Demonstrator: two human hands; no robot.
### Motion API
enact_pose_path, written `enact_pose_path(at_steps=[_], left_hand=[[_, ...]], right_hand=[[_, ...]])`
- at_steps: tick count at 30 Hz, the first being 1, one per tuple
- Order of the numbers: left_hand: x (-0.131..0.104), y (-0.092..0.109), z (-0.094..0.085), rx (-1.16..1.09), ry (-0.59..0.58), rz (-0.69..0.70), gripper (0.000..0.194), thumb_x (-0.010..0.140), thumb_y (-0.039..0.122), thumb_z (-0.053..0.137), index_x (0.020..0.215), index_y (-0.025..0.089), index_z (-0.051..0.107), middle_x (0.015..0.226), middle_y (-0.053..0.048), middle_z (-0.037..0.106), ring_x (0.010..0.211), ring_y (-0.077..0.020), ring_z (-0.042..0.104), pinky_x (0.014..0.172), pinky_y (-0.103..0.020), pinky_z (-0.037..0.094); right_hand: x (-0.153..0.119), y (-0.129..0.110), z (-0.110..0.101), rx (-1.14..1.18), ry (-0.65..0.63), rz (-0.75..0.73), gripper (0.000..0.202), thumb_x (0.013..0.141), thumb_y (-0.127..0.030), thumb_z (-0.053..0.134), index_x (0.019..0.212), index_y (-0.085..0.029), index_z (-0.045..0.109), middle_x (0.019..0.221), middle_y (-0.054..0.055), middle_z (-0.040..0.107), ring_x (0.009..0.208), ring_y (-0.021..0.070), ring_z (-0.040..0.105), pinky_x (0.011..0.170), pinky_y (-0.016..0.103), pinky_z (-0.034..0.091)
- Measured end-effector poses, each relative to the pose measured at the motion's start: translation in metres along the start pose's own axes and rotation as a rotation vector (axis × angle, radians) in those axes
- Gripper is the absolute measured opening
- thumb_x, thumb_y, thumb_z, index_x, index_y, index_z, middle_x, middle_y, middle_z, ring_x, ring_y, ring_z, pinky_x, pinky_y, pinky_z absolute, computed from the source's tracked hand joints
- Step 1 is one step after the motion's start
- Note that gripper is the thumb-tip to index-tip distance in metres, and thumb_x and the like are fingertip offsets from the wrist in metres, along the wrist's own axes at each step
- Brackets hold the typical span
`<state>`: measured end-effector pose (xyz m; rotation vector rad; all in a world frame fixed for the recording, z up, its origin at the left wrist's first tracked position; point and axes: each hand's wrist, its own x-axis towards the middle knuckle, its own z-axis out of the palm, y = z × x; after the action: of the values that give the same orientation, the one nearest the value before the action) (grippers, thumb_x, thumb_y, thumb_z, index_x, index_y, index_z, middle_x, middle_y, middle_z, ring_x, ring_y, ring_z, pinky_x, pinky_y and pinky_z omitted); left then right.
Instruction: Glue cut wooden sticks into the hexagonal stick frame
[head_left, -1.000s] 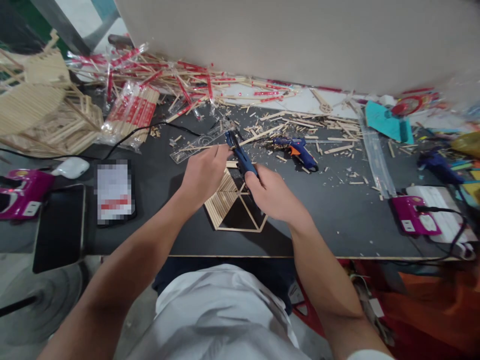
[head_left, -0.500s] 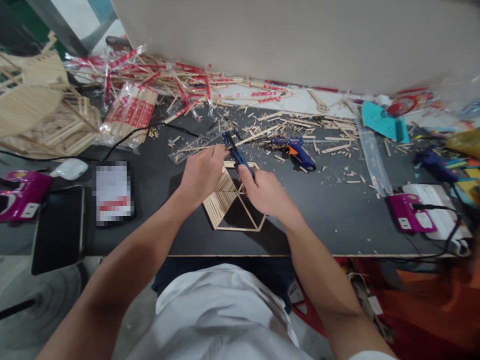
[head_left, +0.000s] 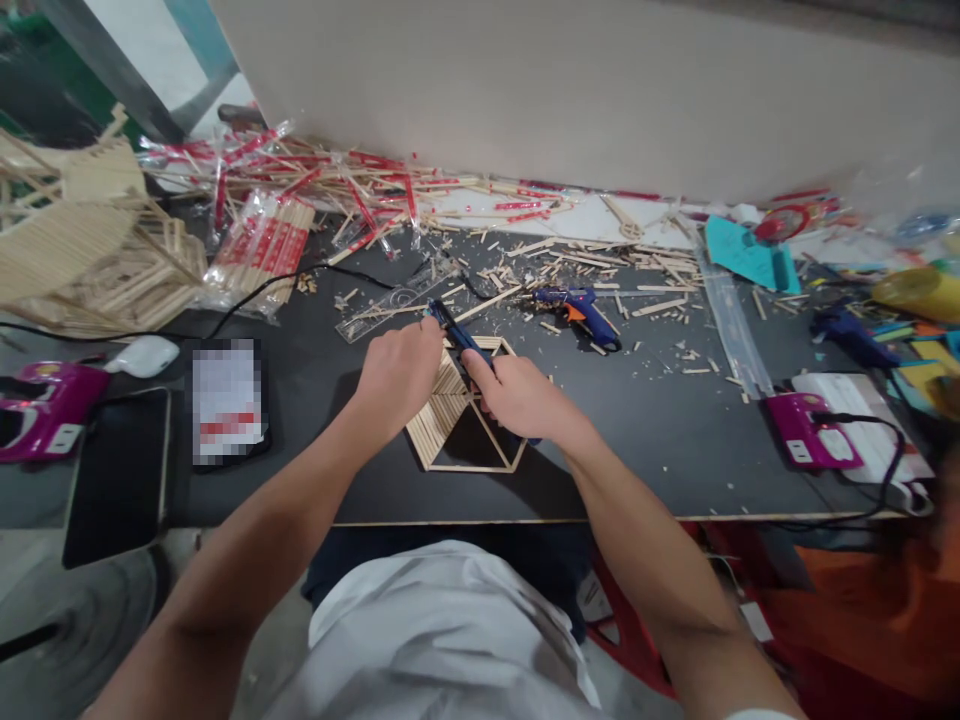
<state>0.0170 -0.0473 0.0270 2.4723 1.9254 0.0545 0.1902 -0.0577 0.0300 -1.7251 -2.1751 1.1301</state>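
My right hand (head_left: pixel 521 393) is closed around a blue-handled cutter (head_left: pixel 452 330), whose head points up and left toward my left fingertips. My left hand (head_left: pixel 401 370) is closed in a pinch at the cutter's head, apparently on a thin wooden stick (head_left: pixel 491 303) that sticks out to the right beyond the cutter. Where the stick meets the jaws is hidden. Below both hands, a hexagonal stick frame (head_left: pixel 469 468) lies flat on the dark table. Its left part is filled with rows of sticks, and the lower sections are open.
A blue glue gun (head_left: pixel 589 316) lies right of my hands, among wood scraps (head_left: pixel 615 250). A clear ruler (head_left: pixel 375 310) is behind my left hand. Packed chopsticks (head_left: pixel 259 250), a phone (head_left: pixel 229 400) and stick-built pieces (head_left: pixel 75 240) are leftward. A magenta power socket (head_left: pixel 810 430) is right.
Both hands, with the cutter and the stick, have come slightly lower and nearer to me. The stick's right end has shifted left and down. The view has tilted a little.
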Motion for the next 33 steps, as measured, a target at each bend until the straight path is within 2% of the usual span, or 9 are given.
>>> enact_pose_path(at_steps=[4,8,16,22,28,33], left_hand=[[-0.006,-0.004,-0.011,0.046,-0.067,-0.070,0.030,0.101,0.017,0.039,0.105,0.010,0.068,0.089,-0.020,0.075,0.089,-0.0386,0.076,0.073,-0.042,0.058],[-0.007,-0.008,-0.017,0.026,-0.102,-0.096,0.029,0.099,0.016,0.043,0.104,0.011,0.070,0.093,-0.021,0.075,0.093,-0.0401,0.076,0.076,-0.046,0.059],[-0.007,-0.016,-0.014,0.007,-0.168,-0.093,0.035,0.102,0.024,0.042,0.104,0.011,0.075,0.094,-0.022,0.074,0.094,-0.0420,0.075,0.073,-0.045,0.057],[-0.014,-0.017,-0.020,0.025,-0.189,-0.108,0.035,0.102,0.027,0.045,0.103,0.013,0.076,0.092,-0.022,0.074,0.095,-0.0416,0.075,0.071,-0.042,0.055],[-0.011,-0.024,-0.022,0.034,-0.233,-0.100,0.037,0.100,0.033,0.045,0.102,0.014,0.077,0.095,-0.022,0.075,0.093,-0.0391,0.075,0.069,-0.038,0.052],[-0.002,-0.034,-0.022,-0.022,-0.275,-0.105,0.038,0.098,0.034,0.043,0.094,0.017,0.076,0.096,-0.020,0.077,0.089,-0.0355,0.074,0.067,-0.036,0.048]], right_hand=[[0.005,-0.007,0.000,-0.008,-0.089,-0.012,0.070,0.107,-0.063,0.020,0.059,-0.022,0.051,0.059,0.008,0.064,0.063,0.0182,0.064,0.068,0.028,0.042],[0.009,-0.011,-0.001,-0.002,-0.128,-0.012,0.070,0.107,-0.065,0.021,0.061,-0.022,0.053,0.063,0.008,0.067,0.062,0.0173,0.064,0.065,0.027,0.043],[0.009,-0.018,-0.009,0.094,-0.233,0.036,0.070,0.106,-0.064,0.029,0.056,-0.021,0.051,0.055,0.006,0.064,0.046,0.0136,0.058,0.060,0.027,0.047],[0.007,-0.015,-0.006,0.259,-0.344,0.128,0.065,0.105,-0.065,0.030,0.066,-0.020,0.054,0.061,0.005,0.065,0.046,0.0136,0.059,0.048,0.026,0.048],[0.004,-0.025,-0.007,0.066,-0.276,0.040,0.070,0.106,-0.062,0.026,0.057,-0.020,0.052,0.058,0.009,0.065,0.050,0.0159,0.061,0.058,0.027,0.047],[0.005,-0.031,0.000,-0.093,-0.139,0.047,0.069,0.106,-0.063,0.026,0.066,-0.018,0.062,0.070,0.014,0.071,0.073,0.0230,0.069,0.068,0.029,0.044]])
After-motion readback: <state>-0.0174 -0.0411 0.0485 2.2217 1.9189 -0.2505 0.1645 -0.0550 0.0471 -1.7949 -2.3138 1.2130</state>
